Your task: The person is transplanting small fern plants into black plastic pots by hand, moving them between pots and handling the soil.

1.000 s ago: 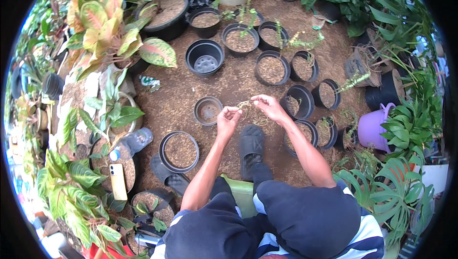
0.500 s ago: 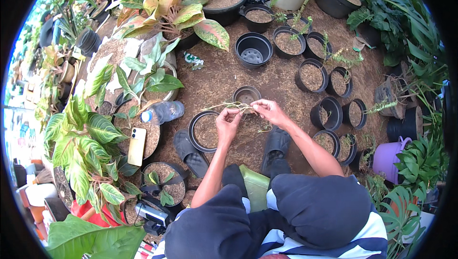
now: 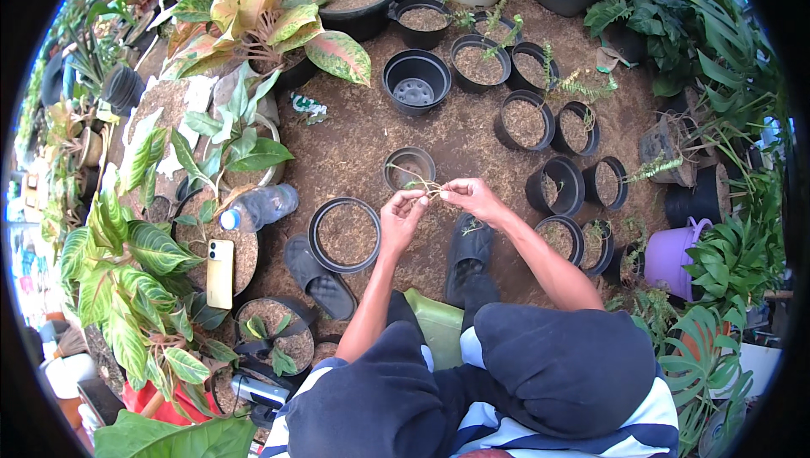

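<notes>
Between my two hands stretches a thin plant cutting with pale, stringy stems. My left hand pinches one side of it between thumb and fingers. On the other side, my right hand also pinches the thin strands. A few sprigs trail up to the left past my left hand, and a small green sprig hangs below my right. Just beyond the hands stands a small brownish pot. A wider black pot filled with brown growing medium sits to the left of my left forearm.
Several black pots, some with fern-like sprigs, cluster at right beside a purple bucket. A black pot with holes in its base stands farther off. A phone and plastic bottle lie at left near leafy plants. Sandals flank the stool.
The scene has shifted leftward in view. Both hands still hold the cutting, and its strands now spread less far to the left.
</notes>
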`<state>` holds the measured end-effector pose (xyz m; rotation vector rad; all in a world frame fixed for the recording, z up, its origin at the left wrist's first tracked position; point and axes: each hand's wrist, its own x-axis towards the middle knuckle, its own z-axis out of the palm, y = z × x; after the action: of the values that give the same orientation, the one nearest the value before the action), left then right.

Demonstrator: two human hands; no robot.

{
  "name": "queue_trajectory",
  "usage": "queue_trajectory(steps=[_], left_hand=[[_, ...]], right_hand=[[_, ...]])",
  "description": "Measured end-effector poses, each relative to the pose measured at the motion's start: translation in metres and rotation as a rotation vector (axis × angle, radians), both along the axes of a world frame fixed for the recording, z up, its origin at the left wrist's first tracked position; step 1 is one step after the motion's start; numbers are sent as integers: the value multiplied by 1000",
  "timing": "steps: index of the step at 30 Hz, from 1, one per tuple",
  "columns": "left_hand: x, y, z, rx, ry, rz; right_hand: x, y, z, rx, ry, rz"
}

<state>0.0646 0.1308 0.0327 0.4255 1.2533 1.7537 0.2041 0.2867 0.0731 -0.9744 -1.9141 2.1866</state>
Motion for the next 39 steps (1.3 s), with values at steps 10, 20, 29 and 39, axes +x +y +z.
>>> queue_trajectory(steps=[10,20,29,39], left_hand=[[-20,-37,1,-151,217,48],[-58,-118,-10,-471,673,238],[-72,-138,-9,-417,797,204],[-74,-140,-12,-454,1068,256]], right_hand=[[-41,-22,-9,-75,-14,152],[-111,-65,-22,79,44,521],[-137,-104,-49,511,-6,421],[-141,-113,-31,944,57,551]])
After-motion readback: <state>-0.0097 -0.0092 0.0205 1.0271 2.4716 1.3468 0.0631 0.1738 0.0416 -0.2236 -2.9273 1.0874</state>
